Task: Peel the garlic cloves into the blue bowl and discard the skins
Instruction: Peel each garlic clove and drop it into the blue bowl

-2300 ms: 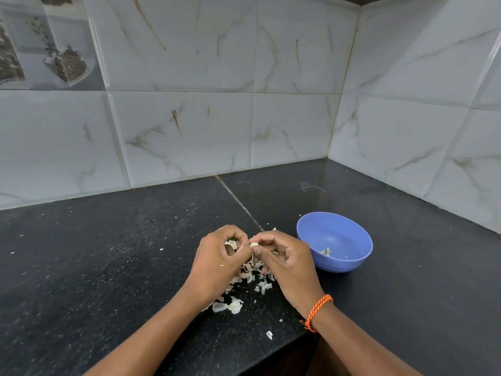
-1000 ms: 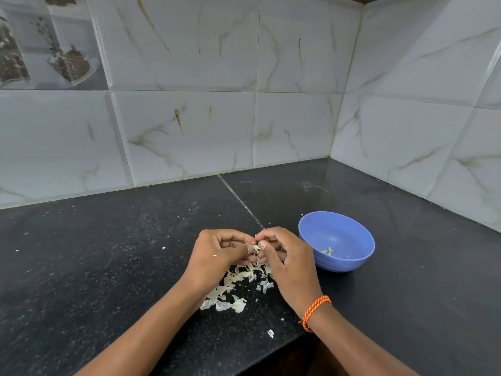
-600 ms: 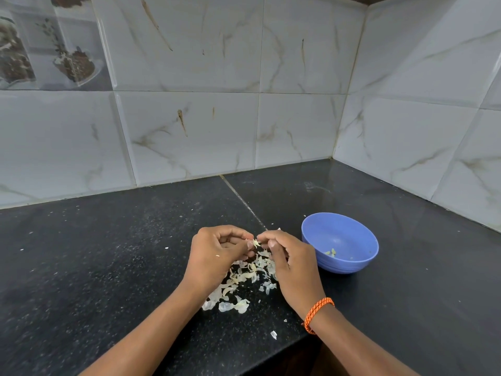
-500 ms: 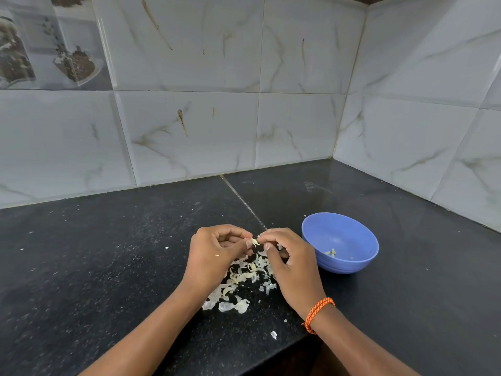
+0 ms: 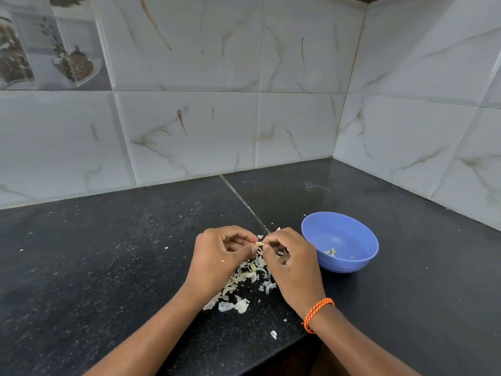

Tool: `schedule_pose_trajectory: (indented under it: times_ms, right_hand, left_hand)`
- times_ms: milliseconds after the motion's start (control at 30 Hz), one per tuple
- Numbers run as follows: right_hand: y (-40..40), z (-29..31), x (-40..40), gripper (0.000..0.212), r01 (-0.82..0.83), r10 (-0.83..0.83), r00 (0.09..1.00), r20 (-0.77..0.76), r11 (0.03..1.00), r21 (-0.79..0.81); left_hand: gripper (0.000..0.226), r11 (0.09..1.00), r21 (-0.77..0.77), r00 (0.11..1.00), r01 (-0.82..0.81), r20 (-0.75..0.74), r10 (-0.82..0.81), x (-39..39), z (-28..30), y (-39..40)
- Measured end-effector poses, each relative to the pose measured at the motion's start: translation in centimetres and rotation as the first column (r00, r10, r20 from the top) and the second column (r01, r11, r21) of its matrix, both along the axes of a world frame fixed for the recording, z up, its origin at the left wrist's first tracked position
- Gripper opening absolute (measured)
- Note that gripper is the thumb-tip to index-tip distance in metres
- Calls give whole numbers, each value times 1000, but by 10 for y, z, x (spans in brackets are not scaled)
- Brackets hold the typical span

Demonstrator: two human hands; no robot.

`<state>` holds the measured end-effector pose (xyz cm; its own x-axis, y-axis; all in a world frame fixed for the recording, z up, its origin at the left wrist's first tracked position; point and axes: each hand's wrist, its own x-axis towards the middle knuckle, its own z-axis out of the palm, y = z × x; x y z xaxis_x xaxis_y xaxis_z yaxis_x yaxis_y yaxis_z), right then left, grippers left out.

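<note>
A small garlic clove point(image 5: 259, 244) is pinched between the fingertips of my left hand point(image 5: 221, 257) and my right hand point(image 5: 291, 263), just above the black counter. Both hands have curled fingers, and most of the clove is hidden by them. Below the hands lies a heap of pale garlic skins point(image 5: 244, 283). The blue bowl point(image 5: 349, 234) stands right of my right hand, and a few peeled pieces point(image 5: 331, 251) lie at its bottom.
The black stone counter point(image 5: 108, 253) meets marble-look tiled walls point(image 5: 189, 131) at the back and on the right, forming a corner. Its front edge point(image 5: 287, 346) runs close below my right wrist. Small skin flecks are scattered about, one point(image 5: 273, 334) near that edge.
Both hands stay together over the skin heap, working the clove with small finger movements. The skins and the bowl have not moved.
</note>
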<state>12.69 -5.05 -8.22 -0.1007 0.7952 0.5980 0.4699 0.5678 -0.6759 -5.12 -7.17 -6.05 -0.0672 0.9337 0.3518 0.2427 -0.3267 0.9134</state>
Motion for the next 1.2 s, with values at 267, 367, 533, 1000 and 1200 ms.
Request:
schedule_pose_trajectory:
  times_ms: [267, 367, 533, 1000, 1200]
  right_hand:
    - [-1, -1, 0, 11, 38, -40, 999, 33, 998, 46]
    - [-4, 0, -1, 6, 14, -16, 999, 47, 999, 50]
    - [-3, 1, 0, 13, 48, -51, 997, 65, 997, 58]
    - [1, 3, 1, 20, -17, 13, 996, -91, 999, -42]
    - [0, 5, 1, 17, -17, 13, 995, -96, 999, -42]
  left_hand:
    - [10, 1000, 8, 999, -13, -35, 13, 0, 2, -2]
    - [11, 998, 28, 998, -48, -47, 49, 1, 2, -2]
    - [13, 999, 29, 998, -41, -49, 43, 2, 1, -2]
    - [12, 998, -29, 996, 52, 70, -50, 2, -6, 5]
    - [9, 993, -40, 988, 108, 115, -103, -1, -5, 6]
